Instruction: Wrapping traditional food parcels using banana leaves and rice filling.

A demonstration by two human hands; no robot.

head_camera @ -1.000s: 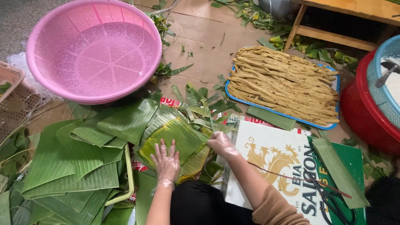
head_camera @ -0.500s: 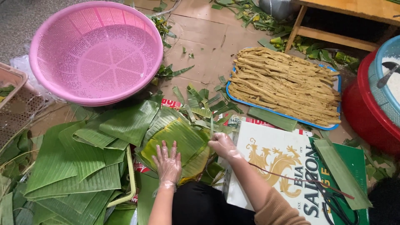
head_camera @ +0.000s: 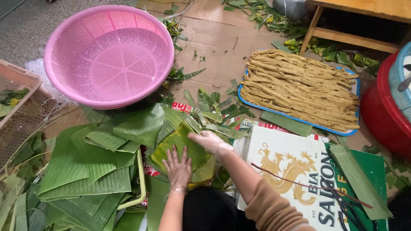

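Leaf [head_camera: 182, 143] flat under left hand [head_camera: 177, 167] fingers [head_camera: 173, 154].

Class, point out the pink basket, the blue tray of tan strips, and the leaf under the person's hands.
pink basket [head_camera: 64, 47]: head view, left rim.
blue tray [head_camera: 257, 105]: head view, bottom-left edge.
leaf [head_camera: 188, 143]: head view, centre, between hands.

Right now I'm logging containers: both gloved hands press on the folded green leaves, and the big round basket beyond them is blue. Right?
Not quite. The big round basket is pink, as the head view shows. The left hand and right hand do press on the folded green leaves.
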